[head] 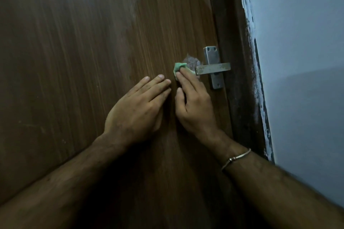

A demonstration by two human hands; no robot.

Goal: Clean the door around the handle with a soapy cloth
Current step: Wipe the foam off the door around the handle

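Note:
A brown wood-grain door point(83, 52) fills most of the view. Its metal lever handle point(213, 69) sits on a narrow steel plate near the door's right edge. My right hand point(195, 102) presses a small green cloth point(179, 68) flat against the door just left of the lever's tip. White soap foam point(191, 61) marks the wood above the cloth. My left hand point(137, 109) lies flat on the door to the left of my right hand, fingers together and holding nothing. A darker wet patch spreads above the handle.
The dark door frame point(240, 80) runs down the right of the door, with chipped white paint along its edge. Beyond it is a pale blue wall point(301, 61). A thin metal bangle point(235, 158) circles my right wrist.

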